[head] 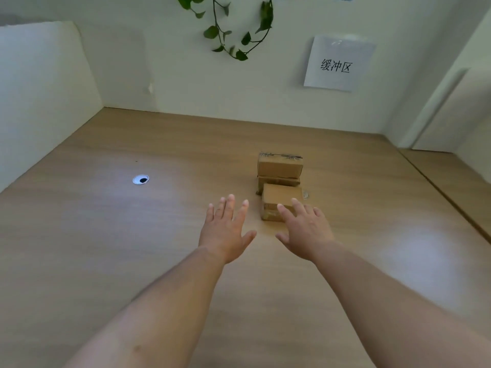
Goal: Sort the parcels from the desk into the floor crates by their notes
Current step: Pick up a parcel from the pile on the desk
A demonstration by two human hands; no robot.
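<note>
Three brown cardboard parcels stand together on the wooden desk (106, 235), right of centre. The nearest parcel (281, 196) lies in front. Behind it a top parcel (279, 167) rests on a lower parcel (279, 181), which is mostly hidden. My right hand (305, 229) is stretched out with straight, spread fingers over the near right part of the nearest parcel; whether it touches is unclear. My left hand (225, 229) hovers flat and spread just left of that parcel, holding nothing. No notes on the parcels can be seen, and no floor crates are in view.
A white paper sign (337, 65) with Chinese characters hangs on the back wall. A round cable grommet (140, 179) sits in the desk at left. White partitions bound the desk on the left, back and right. A green vine (236, 30) hangs above.
</note>
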